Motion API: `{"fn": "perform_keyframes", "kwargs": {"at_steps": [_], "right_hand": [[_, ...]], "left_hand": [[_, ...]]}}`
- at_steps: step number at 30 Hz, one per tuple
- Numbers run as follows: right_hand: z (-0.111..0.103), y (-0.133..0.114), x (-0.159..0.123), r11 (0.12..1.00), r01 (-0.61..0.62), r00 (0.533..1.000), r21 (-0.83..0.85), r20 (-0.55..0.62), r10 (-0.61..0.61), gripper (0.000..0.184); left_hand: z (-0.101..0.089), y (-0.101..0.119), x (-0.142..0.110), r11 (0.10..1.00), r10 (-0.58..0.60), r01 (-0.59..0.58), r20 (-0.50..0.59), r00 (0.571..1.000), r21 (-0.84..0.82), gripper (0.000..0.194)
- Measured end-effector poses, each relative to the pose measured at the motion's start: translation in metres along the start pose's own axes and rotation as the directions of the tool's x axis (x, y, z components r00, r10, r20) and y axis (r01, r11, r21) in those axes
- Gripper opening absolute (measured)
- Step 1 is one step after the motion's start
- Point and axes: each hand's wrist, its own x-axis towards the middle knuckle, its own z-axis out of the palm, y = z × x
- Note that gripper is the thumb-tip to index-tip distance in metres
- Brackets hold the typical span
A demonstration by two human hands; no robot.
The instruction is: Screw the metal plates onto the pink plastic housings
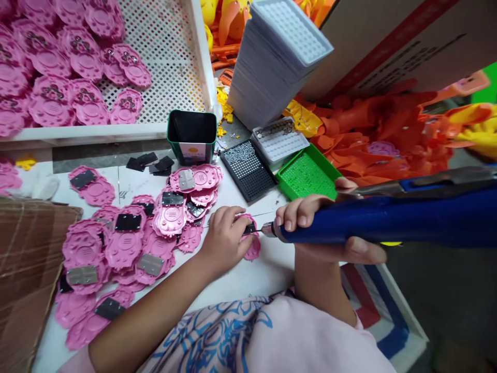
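My left hand [227, 235] presses a pink plastic part [253, 248] flat on the white table [267, 272], fingers curled over it. My right hand [310, 220] is wrapped around a blue electric screwdriver [388, 220], whose tip touches a small dark piece on that pink part, right beside my left fingers. To the left lies a heap of more pink parts [128, 243], several carrying black or grey plates.
A black screw tray [248, 168], a green screw tray [308, 176] and a white tray [279, 139] sit behind my hands. A dark green cup [192, 135] stands beside them. A perforated white crate [171, 57] holds pink parts. Orange parts [380, 129] pile at the right. Cardboard [27, 269] lies left.
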Motion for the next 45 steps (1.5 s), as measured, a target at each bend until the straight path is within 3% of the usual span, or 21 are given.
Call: {"fn": "perform_keyframes", "kwargs": {"at_steps": [3, 11, 18, 22, 24, 41, 45], "right_hand": [[-0.002, 0.003, -0.002, 1.0, 0.013, 1.0, -0.009, 0.017, -0.013, 0.041], [-0.001, 0.007, -0.002, 0.999, 0.014, 0.996, 0.053, 0.085, -0.019, 0.046], [0.005, 0.007, 0.0, 0.99, 0.076, 0.994, 0.118, 0.067, -0.084, 0.024], [0.0, 0.004, 0.0, 0.99, 0.07, 0.996, 0.122, 0.038, -0.075, 0.017], [-0.004, 0.003, 0.0, 0.992, 0.058, 0.998, 0.11, 0.026, -0.061, 0.016], [-0.007, 0.009, -0.002, 0.995, 0.058, 0.998, 0.077, 0.006, -0.058, 0.017], [-0.007, 0.01, -0.005, 0.993, 0.104, 0.993, 0.055, 0.055, -0.107, 0.037]], "left_hand": [[-0.001, 0.0, 0.0, 0.999, 0.033, -0.033, -0.04, 0.999, -0.006, 0.009], [0.001, -0.004, 0.0, 0.997, 0.068, -0.067, -0.049, 0.996, 0.029, 0.015], [0.001, -0.003, 0.0, 0.998, 0.059, -0.059, -0.029, 0.998, 0.011, 0.009], [0.002, -0.001, 0.001, 0.996, -0.013, 0.007, 0.066, 0.998, 0.087, 0.045], [0.002, -0.001, 0.001, 0.993, -0.014, 0.002, 0.103, 0.995, 0.119, 0.052], [0.002, 0.002, 0.003, 0.988, -0.046, 0.027, 0.127, 0.991, 0.15, 0.043], [0.003, 0.005, 0.003, 0.979, -0.091, 0.066, 0.122, 0.988, 0.195, 0.043]]}}
